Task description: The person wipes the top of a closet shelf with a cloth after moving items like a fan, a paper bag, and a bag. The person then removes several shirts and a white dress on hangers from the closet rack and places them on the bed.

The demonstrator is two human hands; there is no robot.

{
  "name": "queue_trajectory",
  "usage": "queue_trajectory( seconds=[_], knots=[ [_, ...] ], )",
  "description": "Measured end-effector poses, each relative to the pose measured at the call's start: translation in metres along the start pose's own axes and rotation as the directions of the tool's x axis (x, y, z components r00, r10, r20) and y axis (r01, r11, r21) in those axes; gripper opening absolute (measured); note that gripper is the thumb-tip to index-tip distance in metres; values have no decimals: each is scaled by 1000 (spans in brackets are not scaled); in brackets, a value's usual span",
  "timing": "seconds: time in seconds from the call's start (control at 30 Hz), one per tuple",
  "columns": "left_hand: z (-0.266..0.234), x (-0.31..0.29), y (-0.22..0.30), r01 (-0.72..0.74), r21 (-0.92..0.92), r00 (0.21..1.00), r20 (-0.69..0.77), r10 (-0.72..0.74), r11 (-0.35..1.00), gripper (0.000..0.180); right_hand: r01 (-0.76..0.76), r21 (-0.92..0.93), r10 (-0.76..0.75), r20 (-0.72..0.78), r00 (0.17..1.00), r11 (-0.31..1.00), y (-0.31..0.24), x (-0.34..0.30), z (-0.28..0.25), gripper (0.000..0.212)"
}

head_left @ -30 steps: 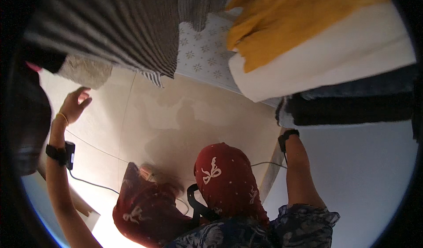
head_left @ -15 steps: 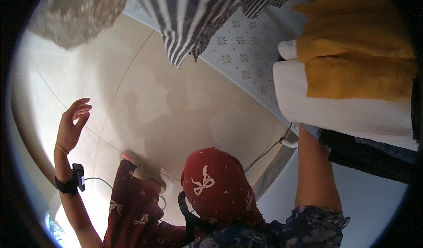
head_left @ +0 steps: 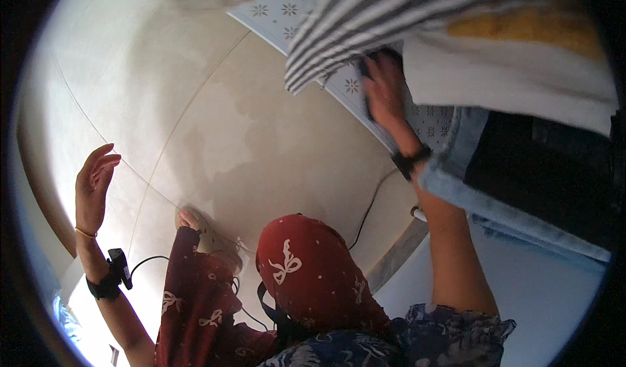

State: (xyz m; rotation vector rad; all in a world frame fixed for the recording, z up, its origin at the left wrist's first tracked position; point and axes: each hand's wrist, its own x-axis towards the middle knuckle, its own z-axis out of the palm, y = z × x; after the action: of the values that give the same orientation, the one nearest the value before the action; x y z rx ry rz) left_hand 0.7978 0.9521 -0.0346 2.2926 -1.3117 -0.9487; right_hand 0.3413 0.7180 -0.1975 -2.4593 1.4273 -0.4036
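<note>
My left hand (head_left: 94,187) is raised over the floor at the left, fingers loosely bent and apart, holding nothing. A black strapped device with a cable sits on that forearm. My right hand (head_left: 386,93) reaches up among hanging clothes, beside a white garment (head_left: 495,80) and below a grey-and-white striped cloth (head_left: 365,24). Something dark lies against its fingers; motion blur hides whether they grip it. Light blue jeans (head_left: 515,214) and a black garment (head_left: 521,155) hang over and beside my right forearm. A mustard garment (head_left: 528,31) shows above the white one.
A white panel with a flower pattern (head_left: 277,8) stands behind the clothes. Beige tiled floor (head_left: 195,99) lies at the left and middle. A dark cable (head_left: 375,200) runs by a white tube end. My foot (head_left: 195,223) and red patterned clothing (head_left: 306,262) are below.
My right hand has come into view from behind the clothes. The striped cloth has swung right, over the mustard garment. The white garment has shifted up, baring more jeans. My left hand moved slightly left.
</note>
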Motion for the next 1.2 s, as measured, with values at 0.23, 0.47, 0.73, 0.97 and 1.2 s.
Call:
queue_trajectory(
  seconds=[0.23,0.47,0.73,0.97,1.2],
  knots=[
    [10,1,-15,-94,-64,994,-65,90,993,36,-947,-221,884,-357,303,235,115,-283,-136,44],
    [4,3,-36,-200,-120,979,-74,192,972,39,-877,-112,814,-334,475,467,28,-179,-32,47],
    [10,20,-31,-331,-392,942,-191,276,858,32,-172,-252,104,-263,959,952,-143,7,67,46],
    [-13,-3,-46,-307,-573,949,-129,287,760,27,26,-181,-37,-55,998,983,-157,24,54,45],
    [-69,-17,-117,-39,-643,987,-142,-69,765,29,-224,-367,246,13,969,903,-56,-41,25,51]
  ],
)
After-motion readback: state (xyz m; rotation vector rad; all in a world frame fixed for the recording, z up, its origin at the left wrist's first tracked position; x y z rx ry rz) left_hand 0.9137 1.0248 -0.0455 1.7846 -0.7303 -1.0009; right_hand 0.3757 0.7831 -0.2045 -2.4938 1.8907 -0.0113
